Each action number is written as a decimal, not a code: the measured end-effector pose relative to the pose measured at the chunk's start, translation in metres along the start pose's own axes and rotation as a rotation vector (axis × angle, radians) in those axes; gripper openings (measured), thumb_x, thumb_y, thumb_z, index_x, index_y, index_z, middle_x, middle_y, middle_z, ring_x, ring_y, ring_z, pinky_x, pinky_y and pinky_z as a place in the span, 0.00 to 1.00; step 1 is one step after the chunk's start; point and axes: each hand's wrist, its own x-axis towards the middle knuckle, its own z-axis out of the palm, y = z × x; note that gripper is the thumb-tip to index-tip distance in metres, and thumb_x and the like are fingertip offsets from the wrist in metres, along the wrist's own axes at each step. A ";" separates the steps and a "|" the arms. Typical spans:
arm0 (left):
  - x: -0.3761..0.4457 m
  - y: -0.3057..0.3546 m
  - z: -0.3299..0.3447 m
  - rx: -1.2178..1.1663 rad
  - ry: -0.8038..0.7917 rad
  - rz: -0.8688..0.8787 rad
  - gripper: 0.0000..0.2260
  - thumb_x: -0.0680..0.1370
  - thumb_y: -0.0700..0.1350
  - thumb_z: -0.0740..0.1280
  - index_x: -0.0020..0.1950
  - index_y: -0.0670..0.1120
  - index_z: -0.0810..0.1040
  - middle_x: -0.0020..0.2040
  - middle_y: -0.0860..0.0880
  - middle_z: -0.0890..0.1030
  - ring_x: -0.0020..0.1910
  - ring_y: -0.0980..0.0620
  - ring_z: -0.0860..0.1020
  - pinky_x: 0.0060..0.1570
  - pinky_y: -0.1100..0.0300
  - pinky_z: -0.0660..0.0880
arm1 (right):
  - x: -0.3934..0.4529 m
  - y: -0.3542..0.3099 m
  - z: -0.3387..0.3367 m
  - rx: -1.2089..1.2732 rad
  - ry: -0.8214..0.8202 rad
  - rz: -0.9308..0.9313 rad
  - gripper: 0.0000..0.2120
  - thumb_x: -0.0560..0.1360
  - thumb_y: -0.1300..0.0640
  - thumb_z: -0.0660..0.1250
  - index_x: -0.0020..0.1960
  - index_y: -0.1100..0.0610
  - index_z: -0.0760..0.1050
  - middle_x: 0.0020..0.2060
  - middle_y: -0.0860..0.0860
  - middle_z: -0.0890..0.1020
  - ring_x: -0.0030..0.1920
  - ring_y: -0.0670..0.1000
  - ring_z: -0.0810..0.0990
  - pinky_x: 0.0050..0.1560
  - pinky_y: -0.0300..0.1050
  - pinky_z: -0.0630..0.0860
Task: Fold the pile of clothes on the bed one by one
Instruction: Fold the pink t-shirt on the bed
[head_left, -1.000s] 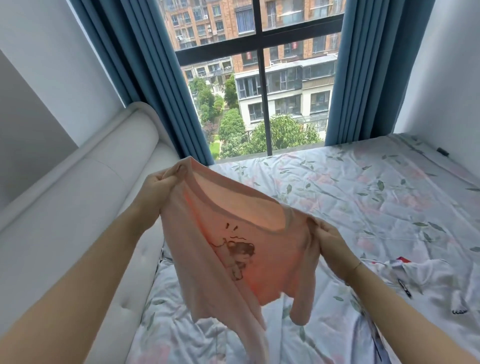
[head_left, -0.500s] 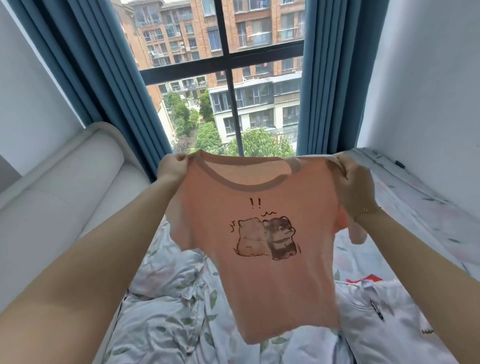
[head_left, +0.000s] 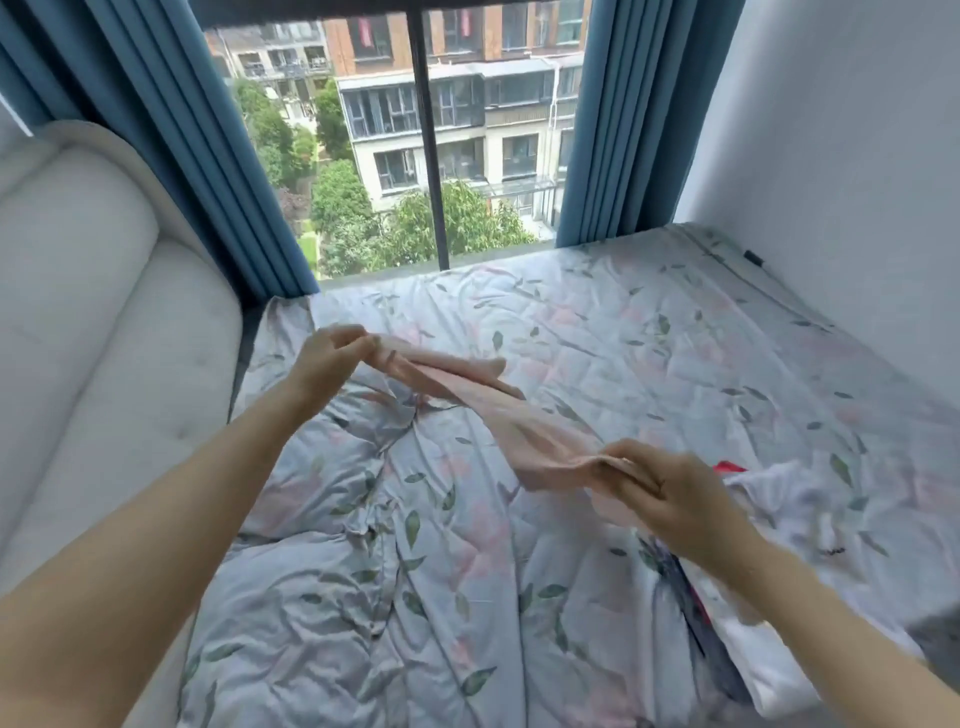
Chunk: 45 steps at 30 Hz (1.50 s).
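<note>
A small pink T-shirt (head_left: 483, 410) stretches edge-on above the bed, running from upper left to lower right. My left hand (head_left: 332, 358) pinches its far end over the middle of the bed. My right hand (head_left: 670, 493) grips the near end, closer to me. The shirt's printed front is turned away and hidden. To the right of my right hand lies a pile of clothes (head_left: 779, 499), with white fabric on top and red and dark pieces showing underneath.
A floral quilt (head_left: 415, 561) covers the bed, rumpled on the left side. A padded white headboard (head_left: 93, 322) runs along the left. Blue curtains (head_left: 176, 145) frame the window ahead. A white wall (head_left: 841, 156) borders the bed on the right.
The shirt was held up spread out in front of the window; it has now swung down and lies nearly flat over the bed, with my right hand lowered toward me.
</note>
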 end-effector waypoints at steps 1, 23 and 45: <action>-0.011 -0.031 -0.007 0.110 -0.030 0.003 0.08 0.71 0.49 0.66 0.34 0.47 0.80 0.37 0.44 0.79 0.39 0.46 0.76 0.44 0.55 0.70 | -0.011 -0.002 0.035 -0.035 -0.106 0.040 0.16 0.74 0.36 0.58 0.50 0.45 0.76 0.28 0.42 0.76 0.29 0.44 0.73 0.32 0.48 0.71; -0.222 -0.530 -0.023 0.943 -0.258 -0.467 0.16 0.75 0.41 0.64 0.64 0.44 0.74 0.73 0.42 0.65 0.75 0.44 0.58 0.71 0.45 0.58 | -0.143 -0.070 0.597 0.454 -1.087 0.412 0.23 0.74 0.56 0.57 0.65 0.38 0.70 0.60 0.51 0.78 0.58 0.51 0.76 0.61 0.43 0.71; -0.369 -0.411 0.251 -0.472 1.203 -1.406 0.32 0.75 0.47 0.72 0.71 0.39 0.60 0.68 0.42 0.70 0.65 0.43 0.72 0.58 0.54 0.68 | -0.105 0.281 0.417 1.119 -0.050 1.524 0.11 0.82 0.56 0.58 0.63 0.58 0.69 0.56 0.54 0.74 0.56 0.53 0.74 0.66 0.51 0.69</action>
